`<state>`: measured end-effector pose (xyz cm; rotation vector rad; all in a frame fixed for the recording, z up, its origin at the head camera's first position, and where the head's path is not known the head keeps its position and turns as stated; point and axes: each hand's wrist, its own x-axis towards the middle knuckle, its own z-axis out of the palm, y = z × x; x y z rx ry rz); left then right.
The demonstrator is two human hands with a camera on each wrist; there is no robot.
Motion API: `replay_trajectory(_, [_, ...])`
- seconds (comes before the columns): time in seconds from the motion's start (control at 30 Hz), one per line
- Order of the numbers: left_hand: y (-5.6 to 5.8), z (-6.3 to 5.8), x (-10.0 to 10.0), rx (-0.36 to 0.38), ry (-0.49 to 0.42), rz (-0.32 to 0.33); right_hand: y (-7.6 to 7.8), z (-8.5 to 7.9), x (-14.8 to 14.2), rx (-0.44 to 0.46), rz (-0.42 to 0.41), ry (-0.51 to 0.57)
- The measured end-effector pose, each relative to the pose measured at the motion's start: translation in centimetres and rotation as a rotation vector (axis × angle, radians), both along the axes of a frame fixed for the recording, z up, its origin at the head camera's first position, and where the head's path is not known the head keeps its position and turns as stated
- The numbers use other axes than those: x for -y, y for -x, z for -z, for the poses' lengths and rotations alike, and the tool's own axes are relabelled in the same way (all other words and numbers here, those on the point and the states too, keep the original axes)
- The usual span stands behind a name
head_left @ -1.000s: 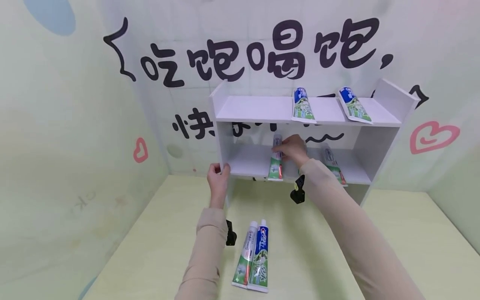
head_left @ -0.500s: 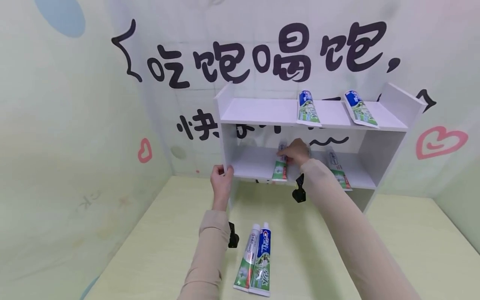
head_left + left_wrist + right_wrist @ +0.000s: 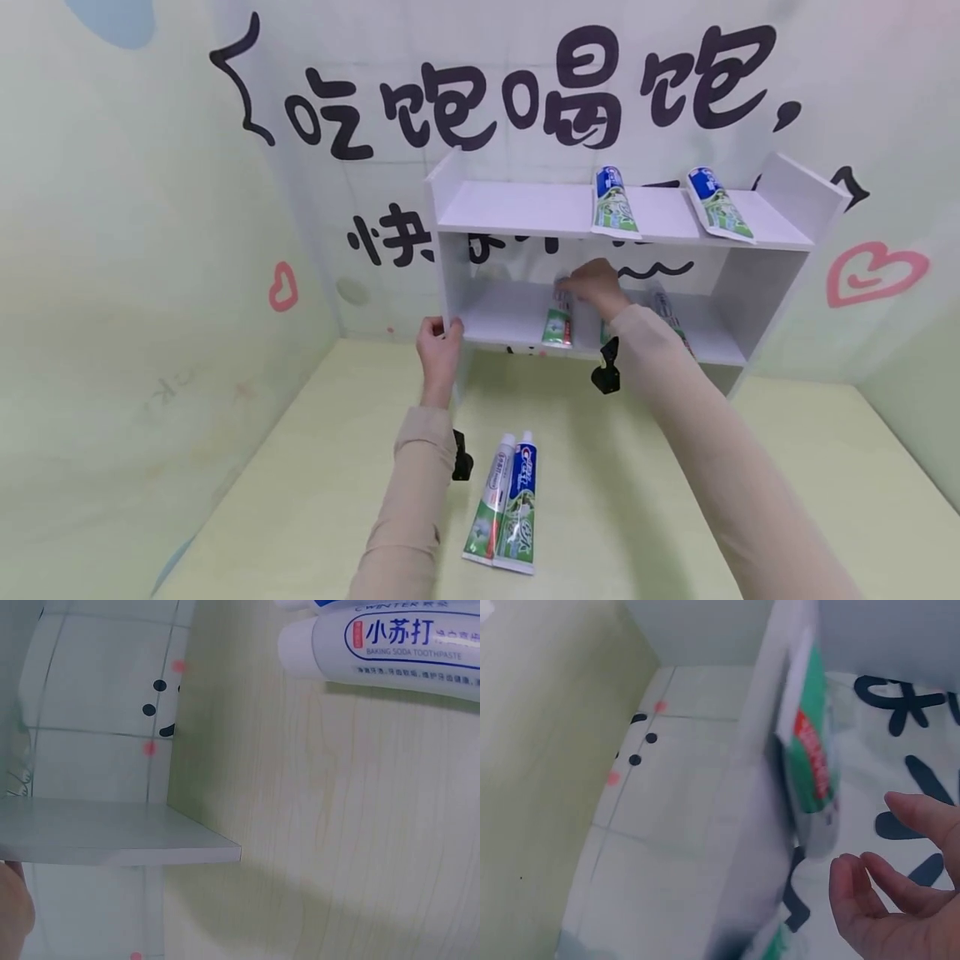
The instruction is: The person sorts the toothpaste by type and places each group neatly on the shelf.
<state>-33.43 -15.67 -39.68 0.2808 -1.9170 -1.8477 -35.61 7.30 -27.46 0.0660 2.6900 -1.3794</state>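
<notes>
My left hand [image 3: 438, 354] grips the left side panel [image 3: 112, 832] of a white shelf unit, thumb in front. On the middle shelf lies a white and green toothpaste tube [image 3: 558, 323], its flat end at the front edge. Beside its far end is my right hand [image 3: 597, 287]. In the right wrist view, thumb and fingers [image 3: 849, 889] stand apart from that tube [image 3: 810, 750], holding nothing. My right wrist mostly covers another green tube [image 3: 604, 332]. Further right, a similar tube [image 3: 666, 307] is partly behind my sleeve.
Two blue and green toothpaste tubes [image 3: 617, 204] lie on the top shelf [image 3: 525, 204]. On the table [image 3: 300, 500] in front, a baking soda toothpaste tube [image 3: 491, 500] lies against a blue and green one [image 3: 521, 508]. Walls stand behind and at the sides.
My right hand has let go of the toothpaste tube it held on the middle shelf and moved toward its far end. That tube sits slightly further back. My left hand stays on the panel.
</notes>
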Motion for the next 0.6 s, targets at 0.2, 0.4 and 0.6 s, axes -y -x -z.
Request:
replay_trajectory(0.2, [0.4,-0.2,0.0,-0.016,0.006,-0.009,-0.9,-1.4,-0.3,0.004,-0.030,0.071])
replay_trajectory(0.4, [0.8,-0.4,0.2,-0.037,-0.016,-0.001,-2.0,-2.4,-0.1,-0.042,-0.033,0.088])
replay_trajectory(0.6, [0.7,0.1,-0.1,-0.029,-0.016,0.007,-4.2,-2.2,-0.5,-0.087,-0.075,0.144])
